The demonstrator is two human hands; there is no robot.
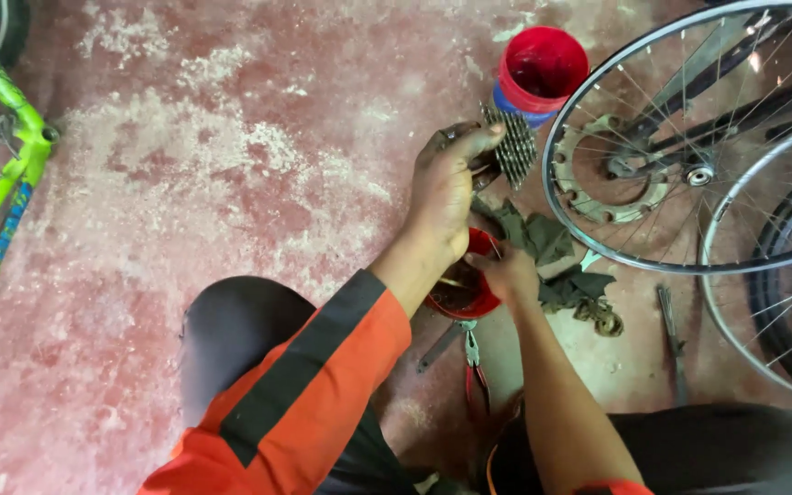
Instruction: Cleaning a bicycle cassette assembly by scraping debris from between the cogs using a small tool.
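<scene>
The left hand (446, 188) is clamped on one sprocket cassette (512, 145), held above the floor with its stacked cogs edge-on, so its axis runs roughly sideways toward the wheels and it sits just past the fingertips, up and right of the grip. The right hand (509, 272) is lower, at the rim of one small red tub (463, 291), its fingers seemingly pinched on something (too hidden to tell). Nearby: two bicycle wheels (634, 261), one red-and-blue cup stack (540, 71), one dark rag (543, 240), one pair of pliers (475, 362).

Toothed metal cassette (512, 145), seemingly greasy; rough floor (185, 183).
</scene>
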